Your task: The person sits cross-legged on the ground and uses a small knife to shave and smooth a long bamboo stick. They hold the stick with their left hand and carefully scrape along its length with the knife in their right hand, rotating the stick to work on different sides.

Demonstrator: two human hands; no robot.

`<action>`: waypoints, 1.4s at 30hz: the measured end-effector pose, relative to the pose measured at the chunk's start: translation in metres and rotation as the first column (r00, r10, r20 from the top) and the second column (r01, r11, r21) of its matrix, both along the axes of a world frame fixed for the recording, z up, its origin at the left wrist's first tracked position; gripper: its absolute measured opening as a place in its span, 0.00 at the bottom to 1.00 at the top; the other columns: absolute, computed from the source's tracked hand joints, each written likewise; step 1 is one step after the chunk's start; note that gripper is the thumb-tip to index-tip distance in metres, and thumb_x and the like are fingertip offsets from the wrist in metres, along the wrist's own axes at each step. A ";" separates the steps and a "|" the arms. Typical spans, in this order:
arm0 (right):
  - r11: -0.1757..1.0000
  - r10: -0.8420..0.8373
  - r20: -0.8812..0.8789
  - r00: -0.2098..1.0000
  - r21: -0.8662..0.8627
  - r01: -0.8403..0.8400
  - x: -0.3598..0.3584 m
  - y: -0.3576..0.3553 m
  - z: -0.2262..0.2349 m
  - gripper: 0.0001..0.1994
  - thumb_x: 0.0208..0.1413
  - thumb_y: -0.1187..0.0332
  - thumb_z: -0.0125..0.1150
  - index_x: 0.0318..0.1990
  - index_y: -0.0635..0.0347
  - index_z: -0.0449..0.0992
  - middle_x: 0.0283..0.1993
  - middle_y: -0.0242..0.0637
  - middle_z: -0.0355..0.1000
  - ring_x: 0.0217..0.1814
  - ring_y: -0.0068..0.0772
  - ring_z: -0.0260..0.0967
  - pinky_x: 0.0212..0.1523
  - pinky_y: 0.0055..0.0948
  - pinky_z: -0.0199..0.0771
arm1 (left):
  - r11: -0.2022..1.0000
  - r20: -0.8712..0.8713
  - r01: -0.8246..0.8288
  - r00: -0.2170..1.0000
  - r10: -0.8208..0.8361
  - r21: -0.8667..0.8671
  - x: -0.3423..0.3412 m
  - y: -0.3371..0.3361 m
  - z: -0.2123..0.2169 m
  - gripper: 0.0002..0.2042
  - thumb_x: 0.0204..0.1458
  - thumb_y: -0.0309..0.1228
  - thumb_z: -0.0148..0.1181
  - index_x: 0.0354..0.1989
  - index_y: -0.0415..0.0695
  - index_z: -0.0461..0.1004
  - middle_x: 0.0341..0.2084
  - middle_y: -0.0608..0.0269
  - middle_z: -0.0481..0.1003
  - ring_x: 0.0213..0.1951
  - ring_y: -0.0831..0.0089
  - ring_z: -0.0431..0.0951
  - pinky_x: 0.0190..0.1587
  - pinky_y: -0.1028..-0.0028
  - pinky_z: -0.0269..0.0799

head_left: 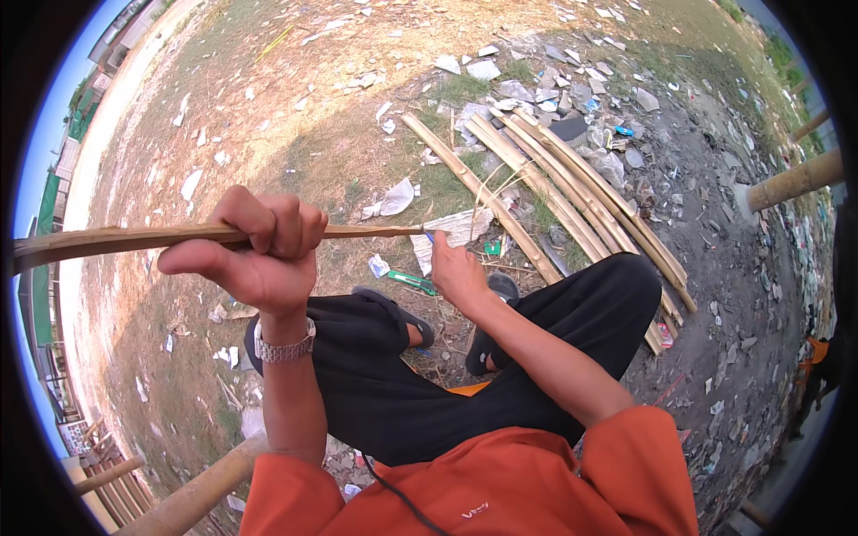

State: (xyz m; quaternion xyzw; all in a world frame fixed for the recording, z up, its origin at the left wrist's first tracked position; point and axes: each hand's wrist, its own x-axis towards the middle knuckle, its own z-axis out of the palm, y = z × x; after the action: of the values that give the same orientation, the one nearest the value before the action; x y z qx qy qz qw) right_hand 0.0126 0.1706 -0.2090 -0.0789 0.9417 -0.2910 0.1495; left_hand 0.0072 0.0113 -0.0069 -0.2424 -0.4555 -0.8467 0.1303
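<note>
A long bamboo strip (125,239) runs across in front of me, from the left rim to the middle of the view. My left hand (259,241) is closed around it, with a metal-band watch on the wrist. Toward its right end the strip narrows, meeting my right hand (460,272). The fingers there are closed, and a small bluish bit shows at their tips; what it belongs to is hidden. Below that hand, a green box cutter (413,283) lies on the ground. Beyond it is a crumpled whitish sheet (454,229).
Several split bamboo slats (572,196) lie to the right of my knees, one slat (483,198) apart from them. Broken tile pieces (545,89) and litter are strewn over the ground. Thick bamboo poles stand at the right edge (795,181) and lower left (201,489).
</note>
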 end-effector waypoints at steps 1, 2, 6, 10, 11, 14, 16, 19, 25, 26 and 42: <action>1.000 -0.018 -0.012 1.000 -0.010 0.018 0.002 0.002 -0.016 0.08 0.51 0.71 0.41 0.36 0.66 0.60 0.28 0.63 0.68 0.32 0.62 0.68 0.34 0.53 0.67 | 0.995 0.079 0.044 0.996 -0.052 0.092 0.000 -0.004 -0.001 0.33 0.39 0.71 0.31 0.14 0.47 0.49 0.04 0.75 0.43 0.08 0.83 0.37 0.12 0.78 0.33; 0.997 -0.018 0.046 0.999 0.076 0.015 0.007 0.023 -0.061 0.08 0.51 0.71 0.41 0.36 0.67 0.62 0.31 0.61 0.69 0.33 0.60 0.69 0.36 0.52 0.68 | 1.000 0.053 0.026 0.998 -0.026 -0.012 0.003 0.005 0.000 0.32 0.40 0.70 0.32 0.14 0.48 0.49 0.05 0.75 0.42 0.08 0.84 0.37 0.11 0.79 0.33; 0.979 -0.141 0.155 0.978 0.171 0.114 0.015 0.071 -0.121 0.10 0.53 0.70 0.42 0.35 0.70 0.64 0.35 0.57 0.70 0.35 0.55 0.70 0.40 0.49 0.68 | 0.982 -0.094 0.076 0.991 -0.094 -0.171 0.005 0.018 0.005 0.31 0.42 0.69 0.33 0.15 0.49 0.48 0.06 0.75 0.41 0.09 0.84 0.37 0.10 0.79 0.32; 0.992 -0.121 0.131 0.984 0.055 0.114 -0.009 0.027 -0.053 0.11 0.54 0.68 0.42 0.40 0.68 0.61 0.31 0.60 0.69 0.35 0.58 0.69 0.36 0.49 0.68 | 0.998 -0.049 0.010 0.999 -0.013 -0.060 -0.006 -0.001 0.003 0.30 0.44 0.67 0.33 0.15 0.50 0.48 0.06 0.75 0.41 0.10 0.84 0.36 0.11 0.80 0.32; 0.988 -0.099 0.064 0.993 -0.115 0.106 -0.007 0.012 -0.020 0.10 0.55 0.68 0.41 0.38 0.68 0.61 0.26 0.61 0.67 0.30 0.62 0.66 0.33 0.52 0.64 | 0.990 -0.013 -0.121 0.993 0.120 -0.069 -0.003 -0.007 0.004 0.29 0.45 0.66 0.33 0.15 0.50 0.48 0.06 0.75 0.42 0.10 0.84 0.36 0.11 0.80 0.32; 0.942 -0.077 0.079 0.994 -0.322 0.098 0.005 0.000 0.028 0.10 0.56 0.66 0.41 0.36 0.67 0.59 0.18 0.61 0.64 0.24 0.65 0.62 0.28 0.55 0.58 | 0.914 0.053 -0.404 0.912 0.406 -0.037 0.001 0.001 0.006 0.27 0.48 0.63 0.33 0.15 0.51 0.48 0.07 0.76 0.42 0.11 0.84 0.36 0.12 0.79 0.31; 0.935 -0.055 0.090 0.994 -0.346 0.083 0.013 -0.006 0.029 0.10 0.56 0.66 0.41 0.35 0.66 0.58 0.17 0.60 0.63 0.22 0.65 0.62 0.27 0.55 0.57 | 0.916 0.046 -0.402 0.914 0.402 -0.010 0.004 -0.001 0.005 0.27 0.48 0.63 0.34 0.15 0.51 0.48 0.07 0.75 0.42 0.11 0.84 0.36 0.12 0.79 0.31; 0.940 -0.022 0.044 0.999 -0.340 0.036 0.019 -0.014 0.028 0.10 0.56 0.67 0.42 0.36 0.67 0.58 0.17 0.60 0.64 0.23 0.65 0.63 0.26 0.55 0.58 | 0.904 0.041 -0.428 0.903 0.428 -0.009 0.009 -0.001 0.003 0.27 0.48 0.63 0.35 0.15 0.51 0.47 0.07 0.75 0.42 0.11 0.85 0.36 0.12 0.79 0.30; 0.984 -0.031 0.074 0.997 -0.175 0.043 0.005 0.007 -0.029 0.10 0.55 0.67 0.41 0.36 0.67 0.58 0.19 0.62 0.65 0.23 0.67 0.64 0.26 0.56 0.62 | 0.941 -0.009 -0.337 0.941 0.337 -0.002 0.005 0.004 0.002 0.27 0.47 0.63 0.35 0.15 0.51 0.48 0.06 0.75 0.42 0.10 0.84 0.36 0.12 0.79 0.30; 0.982 -0.028 0.067 0.997 -0.185 0.040 0.008 0.010 -0.034 0.10 0.55 0.67 0.41 0.36 0.67 0.58 0.19 0.62 0.65 0.23 0.67 0.64 0.25 0.56 0.62 | 0.946 -0.015 -0.324 0.946 0.324 -0.016 0.006 0.006 0.003 0.27 0.47 0.64 0.35 0.15 0.51 0.48 0.06 0.75 0.42 0.10 0.84 0.36 0.12 0.79 0.30; 0.989 0.002 0.038 0.999 -0.148 0.004 0.007 0.002 -0.010 0.09 0.55 0.67 0.41 0.36 0.66 0.59 0.19 0.62 0.65 0.26 0.66 0.64 0.28 0.55 0.62 | 0.922 0.032 -0.386 0.921 0.387 -0.037 0.011 0.000 -0.001 0.27 0.48 0.64 0.32 0.16 0.51 0.48 0.06 0.75 0.42 0.10 0.84 0.36 0.12 0.79 0.32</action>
State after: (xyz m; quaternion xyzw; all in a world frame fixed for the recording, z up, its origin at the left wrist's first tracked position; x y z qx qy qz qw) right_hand 0.0192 0.1728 -0.2194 -0.0839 0.9145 -0.3616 0.1608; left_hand 0.0183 0.0116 -0.0074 -0.1333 -0.5095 -0.8018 0.2823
